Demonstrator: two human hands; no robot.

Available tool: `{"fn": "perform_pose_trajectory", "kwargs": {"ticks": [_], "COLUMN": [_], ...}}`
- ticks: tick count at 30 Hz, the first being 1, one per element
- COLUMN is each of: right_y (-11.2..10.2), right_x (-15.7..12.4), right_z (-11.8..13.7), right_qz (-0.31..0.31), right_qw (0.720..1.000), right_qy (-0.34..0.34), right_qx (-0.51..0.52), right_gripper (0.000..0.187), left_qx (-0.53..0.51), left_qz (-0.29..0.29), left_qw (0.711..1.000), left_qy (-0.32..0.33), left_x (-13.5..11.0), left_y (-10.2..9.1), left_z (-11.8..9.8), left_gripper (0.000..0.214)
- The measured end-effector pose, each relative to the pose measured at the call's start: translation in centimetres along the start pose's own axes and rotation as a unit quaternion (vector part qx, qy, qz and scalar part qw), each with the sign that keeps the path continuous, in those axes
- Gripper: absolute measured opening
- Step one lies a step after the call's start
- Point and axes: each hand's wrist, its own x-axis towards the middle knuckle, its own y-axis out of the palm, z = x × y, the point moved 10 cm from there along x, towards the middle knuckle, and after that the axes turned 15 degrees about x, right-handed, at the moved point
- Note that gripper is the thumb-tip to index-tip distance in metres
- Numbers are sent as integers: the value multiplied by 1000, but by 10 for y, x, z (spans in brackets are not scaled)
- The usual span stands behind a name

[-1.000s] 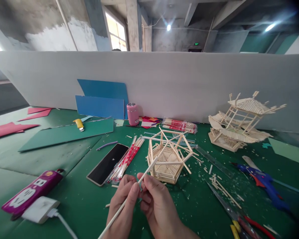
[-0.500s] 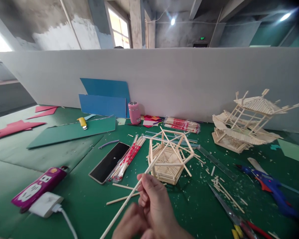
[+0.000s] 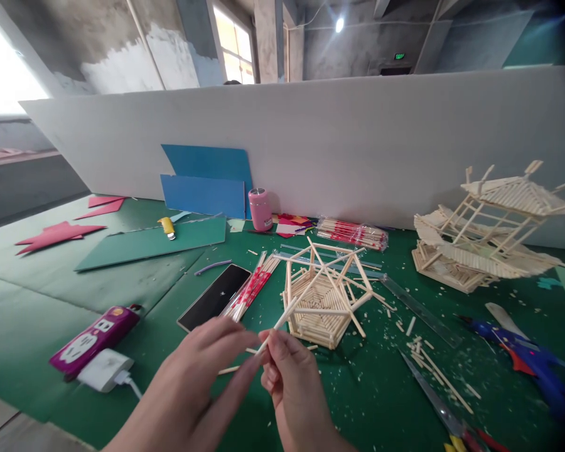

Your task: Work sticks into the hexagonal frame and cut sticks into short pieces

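My right hand [image 3: 294, 383] pinches a thin wooden stick [image 3: 287, 314] between thumb and fingers. To its left, my left hand [image 3: 193, 383] has its thumb and fingertips closing on the same stick; its palm hides the stick's lower end. Away from me the stick slants up to the open frame [image 3: 327, 311] of a small six-sided stick model, overlapping its top bars. Whether it is joined there I cannot tell. The model's base [image 3: 317, 298] is a woven-looking hexagon of sticks, resting on the green table [image 3: 358, 402]. Another loose stick [image 3: 229, 370] shows beneath my left hand.
A finished-looking stick pavilion [image 3: 484, 238] stands at right, with a blue glue gun [image 3: 522, 351], scissors [image 3: 437, 402] and stick offcuts nearer. A phone [image 3: 211, 298], packed sticks [image 3: 254, 285] and a purple power strip [image 3: 94, 339] lie left. A pink flask [image 3: 260, 210] stands behind.
My left hand has risen from low beside the right hand to the stick, fingers now at it. My right hand keeps its pinch. The view has shifted slightly, sliding the scene rightward.
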Motion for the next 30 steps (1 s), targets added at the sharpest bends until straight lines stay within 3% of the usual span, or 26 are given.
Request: {"fn": "perform_pose_trajectory", "kwargs": {"ticks": [5,12,18,25,30], "right_y": [-1,-1,2,6,-12], "right_x": [-1,0,0,0,1], "right_z": [1,1,-2,1,4], "right_qz": [12,9,16,34,-5], "right_qw": [1000,999,1000,999,999], "right_qy": [-2,-2,3,-5,3], "right_qx": [-15,-32,-18,-42,-44], "right_gripper": [33,37,37,35,33], "left_qx": [-41,-172,-189,-185,-159], "left_qz": [144,270,296,289,268], "left_qw": [988,941,924,926,943], "left_qy": [-33,-112,-149,-156,-120], "left_x": [34,26,26,29,33], "left_y": [44,75,85,81,77], "left_z": [14,21,30,26,24], "left_gripper": [26,30,26,23,22]}}
